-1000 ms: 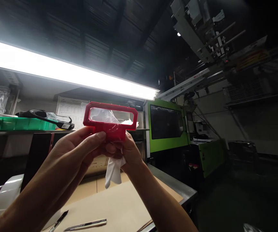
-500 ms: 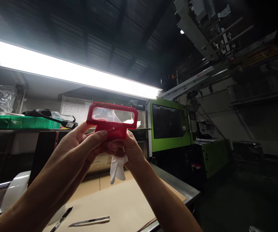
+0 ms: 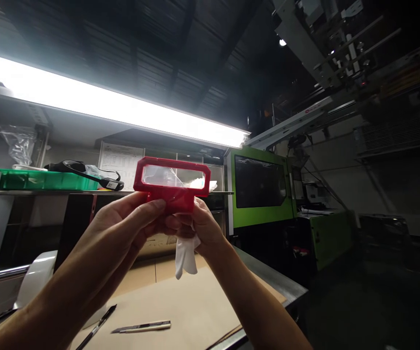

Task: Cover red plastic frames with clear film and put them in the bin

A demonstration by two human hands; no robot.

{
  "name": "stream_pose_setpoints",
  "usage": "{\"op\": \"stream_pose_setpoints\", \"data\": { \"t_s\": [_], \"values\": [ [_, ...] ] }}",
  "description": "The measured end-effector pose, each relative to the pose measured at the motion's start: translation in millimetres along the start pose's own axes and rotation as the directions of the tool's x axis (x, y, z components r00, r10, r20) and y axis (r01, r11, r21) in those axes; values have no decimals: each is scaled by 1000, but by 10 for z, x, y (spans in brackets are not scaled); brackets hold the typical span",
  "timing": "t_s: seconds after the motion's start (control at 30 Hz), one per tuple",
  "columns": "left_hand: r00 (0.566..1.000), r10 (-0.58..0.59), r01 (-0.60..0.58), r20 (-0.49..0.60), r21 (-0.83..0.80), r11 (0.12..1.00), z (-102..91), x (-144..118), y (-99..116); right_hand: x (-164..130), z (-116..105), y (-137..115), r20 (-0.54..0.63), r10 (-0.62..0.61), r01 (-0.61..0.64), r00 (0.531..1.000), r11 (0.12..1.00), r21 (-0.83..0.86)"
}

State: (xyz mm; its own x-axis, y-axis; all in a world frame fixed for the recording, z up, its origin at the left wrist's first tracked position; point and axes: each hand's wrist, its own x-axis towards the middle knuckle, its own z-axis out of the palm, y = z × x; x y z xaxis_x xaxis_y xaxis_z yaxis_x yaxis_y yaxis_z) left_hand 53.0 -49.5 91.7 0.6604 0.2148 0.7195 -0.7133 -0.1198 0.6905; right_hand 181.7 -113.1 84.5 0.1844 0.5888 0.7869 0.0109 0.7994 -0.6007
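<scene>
A red plastic part (image 3: 175, 200) with an octagonal frame round a see-through window is held up in front of me, below the bright lamp. My left hand (image 3: 136, 216) grips its lower block, thumb on the near face and fingers behind. At the block's right edge, my right hand (image 3: 206, 226) is closed on a white cloth (image 3: 186, 257), which hangs down from the fingers. The right fingertips reach behind the red part, and whether they also grip it is hidden.
On the cardboard-covered bench (image 3: 180, 301) lie a utility knife (image 3: 142, 327) and a black pen (image 3: 98, 325). A green tray (image 3: 45, 180) with black headgear (image 3: 82, 170) rests on the shelf. A long lamp (image 3: 122, 107) hangs above. Behind stands a green machine (image 3: 259, 218).
The view has shifted slightly, so the surroundings sit a little further right. Both hands keep their hold, and the red part stays raised at nearly the same angle.
</scene>
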Motion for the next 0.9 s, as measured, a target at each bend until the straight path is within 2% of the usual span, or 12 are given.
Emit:
{"op": "stream_pose_setpoints", "data": {
  "t_s": [0.07, 0.2, 0.3, 0.43, 0.53, 0.63, 0.9],
  "values": [
    [999, -19, 19, -28, -5, 1000, -34, -13, -20, -68, 21, 0, -75, -28, 25, 997, 999, -37],
    [996, -58, 58, -62, 1, 998, -94, -45, -48, -221, 27, 22, -179, -177, 138, 968, 968, -210],
    [997, -55, 56, -49, 9, 998, -128, -57, -74, -285, 6, 46, -144, -285, 208, 948, 894, -398],
    [994, -46, 49, -97, 29, 998, -173, -58, -148, -303, -2, 51, -108, -358, 234, 928, 780, -580],
    [993, -74, 75, -94, -1, 997, -205, -82, -202, -301, 17, 44, -64, -337, 219, 939, 733, -644],
    [990, -113, 110, -90, -30, 993, -218, -135, -217, -311, 41, 48, -9, -259, 193, 966, 740, -645],
    [987, -130, 132, -99, 14, 991, -250, -233, -189, -384, 85, 116, -55, -262, 163, 963, 735, -658]
  ]
}}
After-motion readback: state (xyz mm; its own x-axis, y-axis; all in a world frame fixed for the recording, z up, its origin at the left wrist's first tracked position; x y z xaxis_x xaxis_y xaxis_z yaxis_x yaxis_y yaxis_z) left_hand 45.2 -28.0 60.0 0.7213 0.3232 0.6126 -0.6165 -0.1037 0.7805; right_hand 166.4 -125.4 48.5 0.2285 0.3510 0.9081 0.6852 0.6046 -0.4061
